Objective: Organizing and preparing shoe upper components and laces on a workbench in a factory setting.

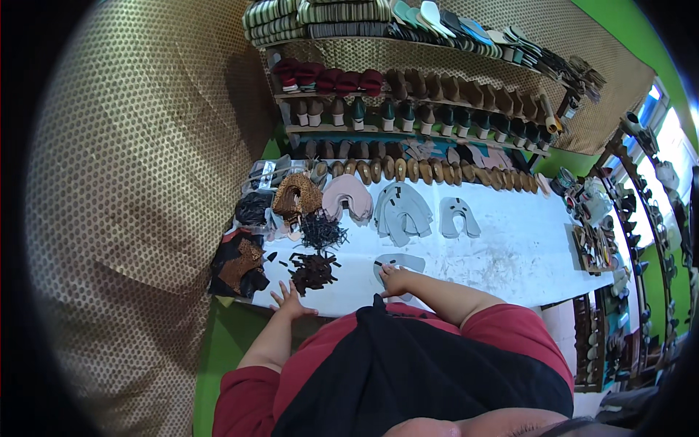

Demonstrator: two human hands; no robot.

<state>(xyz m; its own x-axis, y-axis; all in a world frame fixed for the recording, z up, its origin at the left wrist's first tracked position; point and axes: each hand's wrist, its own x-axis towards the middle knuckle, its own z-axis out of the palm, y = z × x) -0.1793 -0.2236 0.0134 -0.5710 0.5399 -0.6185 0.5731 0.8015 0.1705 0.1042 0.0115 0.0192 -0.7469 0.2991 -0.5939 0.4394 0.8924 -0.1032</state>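
My left hand (291, 301) rests at the table's near edge with its fingers spread and nothing in it. It is closest to a heap of short dark brown strips (313, 273). My right hand (394, 280) has its fingers bunched together on a flat grey curved shoe-upper piece (413, 263), beside small dark strips lying on that piece. What its fingertips hold, if anything, is too small to make out. Farther back are a stack of grey U-shaped pieces (408, 218), a smaller grey stack (459, 218) with two dark strips on top, and a pink stack (346, 197).
The white table (517, 251) also carries leopard-print pieces (296, 195), a tangle of thin black strips (322, 230) and a row of brown shoe lasts (413, 170). Shelves (331, 130) of lasts and shoe parts rise behind. A crowded rack (597, 247) stands right.
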